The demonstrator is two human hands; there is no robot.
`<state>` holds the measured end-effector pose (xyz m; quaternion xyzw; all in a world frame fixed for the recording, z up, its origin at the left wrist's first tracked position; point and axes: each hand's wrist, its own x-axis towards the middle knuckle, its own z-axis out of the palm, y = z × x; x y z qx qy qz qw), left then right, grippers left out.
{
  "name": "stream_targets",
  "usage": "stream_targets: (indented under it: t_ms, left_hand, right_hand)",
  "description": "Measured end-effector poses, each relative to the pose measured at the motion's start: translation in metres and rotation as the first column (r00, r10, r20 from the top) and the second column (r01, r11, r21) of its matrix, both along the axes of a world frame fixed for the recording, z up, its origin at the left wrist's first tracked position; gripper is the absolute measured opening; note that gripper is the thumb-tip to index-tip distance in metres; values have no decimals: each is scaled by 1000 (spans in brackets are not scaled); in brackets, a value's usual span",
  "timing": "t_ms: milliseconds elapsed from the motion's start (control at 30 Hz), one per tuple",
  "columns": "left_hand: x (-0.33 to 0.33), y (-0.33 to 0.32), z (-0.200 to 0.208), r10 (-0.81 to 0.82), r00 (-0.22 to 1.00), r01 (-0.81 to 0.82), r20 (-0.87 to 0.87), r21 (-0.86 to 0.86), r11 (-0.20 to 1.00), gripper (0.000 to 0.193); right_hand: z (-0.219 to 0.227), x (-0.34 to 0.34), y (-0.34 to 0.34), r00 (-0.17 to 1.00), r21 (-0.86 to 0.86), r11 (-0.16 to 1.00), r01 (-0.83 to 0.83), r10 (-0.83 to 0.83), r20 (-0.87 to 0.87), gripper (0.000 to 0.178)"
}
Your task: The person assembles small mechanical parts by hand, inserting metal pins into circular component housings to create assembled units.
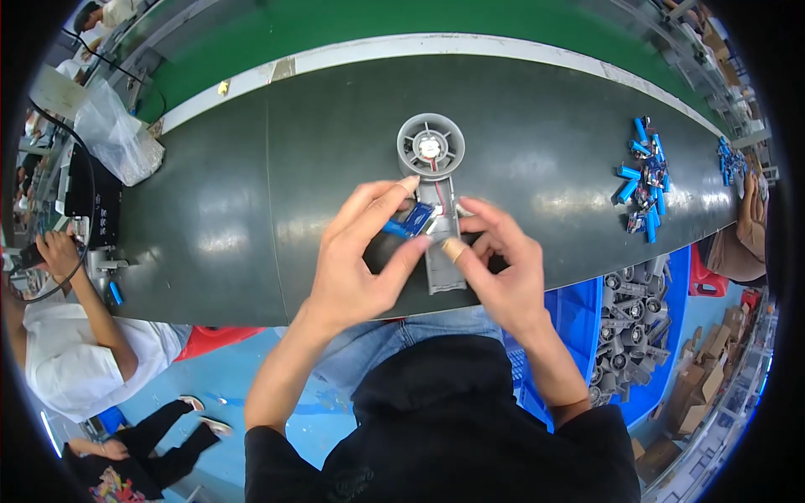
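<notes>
A grey plastic fan housing [446,275] lies on the dark work surface in front of me, its round fan end pointing away and its open handle toward me. Between the fingers and thumb of my left hand [356,251] is a blue circuit board [418,219] with a blue battery cell, tilted over the handle. A thin red wire runs from the fan end toward the board. My right hand [507,264] curls around the handle's right side, its thumb over the handle and a yellowish cover on the thumb tip. Its lower fingers are partly hidden.
Blue battery cells with boards [647,180] lie in a pile at the right. Below the table edge, a blue bin [681,285] holds many grey housings. At the left stand a clear plastic bag [117,134] and a black box [105,210]. Other people sit at both ends.
</notes>
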<state>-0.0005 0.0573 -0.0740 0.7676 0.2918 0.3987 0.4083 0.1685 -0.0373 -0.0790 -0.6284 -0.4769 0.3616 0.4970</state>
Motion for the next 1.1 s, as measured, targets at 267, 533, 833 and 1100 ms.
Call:
stream_targets:
  t_ms: [267, 533, 833, 1100]
  left_hand:
    - [19, 27, 10, 137, 990, -98, 45, -485, 869, 49]
    - [39, 256, 16, 416, 889, -429, -190, -35, 902, 41]
    - [38, 316, -10, 486, 870, -471, -81, 155, 869, 64]
    - [86, 219, -10, 573, 818, -398, -39, 681, 614, 58]
  right_hand:
    - [-4, 25, 8, 996, 141, 989, -37, 26, 80, 50]
    - [-8, 36, 9, 995, 96, 992, 87, -91, 42, 46]
    - [-11, 38, 11, 991, 37, 992, 124, -125, 39, 29]
    - [-1, 54, 0, 994, -6, 1000, 19, -19, -104, 28]
